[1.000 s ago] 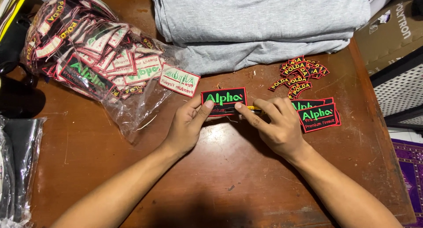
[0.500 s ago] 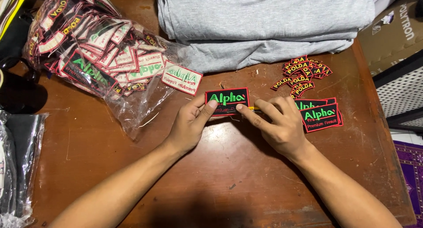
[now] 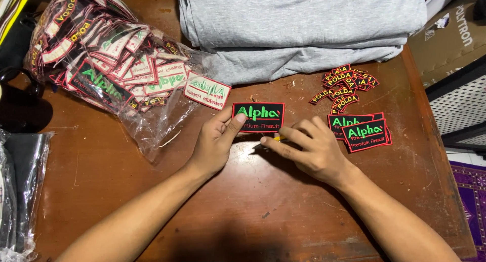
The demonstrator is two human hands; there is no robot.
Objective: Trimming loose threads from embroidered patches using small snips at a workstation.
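A black embroidered patch [image 3: 259, 115] with green lettering and a red border lies flat on the brown wooden table [image 3: 243, 206]. My left hand [image 3: 215, 143] pins its lower left corner with the thumb. My right hand [image 3: 309, 149] rests just right of it, fingers curled around a small yellow tool [image 3: 278, 138] whose tip points at the patch's lower edge. A short stack of matching black patches [image 3: 362, 132] sits right of my right hand. Behind it lies a heap of small curved black patches [image 3: 345, 87] with yellow lettering.
A clear plastic bag [image 3: 109, 69] stuffed with several patches lies at the back left, one white-backed patch [image 3: 206, 91] spilling out. Folded grey cloth [image 3: 304, 29] covers the far edge. A cardboard box [image 3: 450, 34] stands off the table's right side. Plastic-wrapped dark items [image 3: 15, 186] sit at left.
My hands and the patch have stayed in place; only the head view has shifted slightly.
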